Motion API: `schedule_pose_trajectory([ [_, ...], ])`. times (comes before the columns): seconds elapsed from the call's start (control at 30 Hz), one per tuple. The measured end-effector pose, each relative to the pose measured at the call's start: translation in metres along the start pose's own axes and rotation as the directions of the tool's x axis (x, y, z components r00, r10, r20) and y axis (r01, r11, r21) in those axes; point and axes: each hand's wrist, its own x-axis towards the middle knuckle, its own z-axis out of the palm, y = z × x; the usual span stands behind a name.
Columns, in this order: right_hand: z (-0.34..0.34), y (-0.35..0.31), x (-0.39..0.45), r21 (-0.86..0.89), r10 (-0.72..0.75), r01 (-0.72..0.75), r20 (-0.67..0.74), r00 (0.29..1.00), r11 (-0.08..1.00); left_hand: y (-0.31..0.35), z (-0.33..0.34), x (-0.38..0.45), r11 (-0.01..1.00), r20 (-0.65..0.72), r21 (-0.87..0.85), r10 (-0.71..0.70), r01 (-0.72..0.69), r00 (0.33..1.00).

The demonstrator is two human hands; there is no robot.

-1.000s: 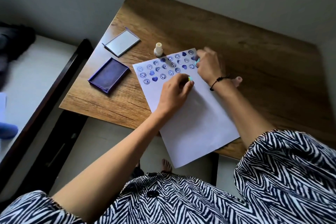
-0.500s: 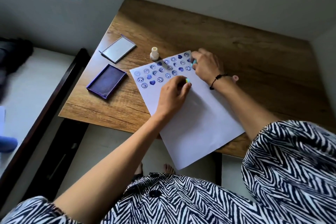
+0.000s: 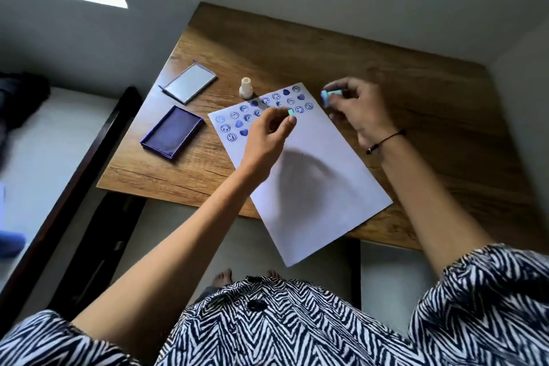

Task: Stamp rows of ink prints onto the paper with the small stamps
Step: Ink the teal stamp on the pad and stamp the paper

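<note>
Your left hand (image 3: 267, 131) pinches one small stamp (image 3: 290, 112) over the paper (image 3: 312, 163) mid-frame, your right hand (image 3: 356, 107) grips another (teal) stamp (image 3: 326, 96) beyond its edge; both probably need re-inking at the ink pad (image 3: 172, 131), centre-left.

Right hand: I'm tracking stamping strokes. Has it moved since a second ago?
Yes. The right hand has left the paper, moving right past its edge over bare table.
</note>
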Motion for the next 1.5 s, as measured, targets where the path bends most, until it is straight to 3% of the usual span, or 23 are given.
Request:
schedule_pose_trajectory([
  [0.1,0.014,0.001,-0.018,0.094,-0.058,0.051,0.077,0.995,0.994,0.007,-0.003,-0.003,0.988,0.046,-0.153,0.021,-0.014,0.999],
  [0.2,0.026,-0.003,-0.030,0.144,-0.126,0.116,0.063,0.990,0.983,0.012,-0.006,-0.007,0.977,0.065,-0.214,0.034,-0.019,0.997],
  [0.53,0.049,-0.013,-0.049,0.013,-0.330,0.330,0.046,0.943,0.944,0.020,-0.028,-0.014,0.973,0.049,-0.233,0.019,-0.007,0.999],
  [0.87,0.049,-0.007,-0.062,0.103,-0.261,0.262,-0.021,0.965,0.960,0.031,-0.030,-0.013,0.972,0.196,-0.209,-0.069,0.111,0.978],
  [1.17,0.030,0.005,-0.070,0.185,-0.141,0.159,-0.111,0.984,0.970,0.021,0.003,-0.021,0.992,0.131,0.020,0.117,-0.121,0.984],
  [1.27,0.013,0.015,-0.067,0.038,-0.111,0.118,-0.155,0.982,0.992,0.017,0.019,-0.016,0.995,0.199,0.092,0.009,-0.028,0.980],
  [1.37,-0.017,0.025,-0.058,-0.224,-0.181,0.115,-0.301,0.936,0.968,0.015,0.035,-0.014,0.994,0.172,0.005,-0.108,0.109,0.979],
  [1.43,-0.041,0.035,-0.051,-0.491,-0.260,0.060,-0.349,0.900,0.869,0.014,0.041,-0.016,0.989,0.172,-0.027,-0.142,0.149,0.975],
  [1.5,-0.058,0.048,-0.045,-0.670,-0.257,-0.017,-0.308,0.916,0.742,0.012,0.043,-0.018,0.985,0.189,-0.040,-0.155,0.166,0.970],
])
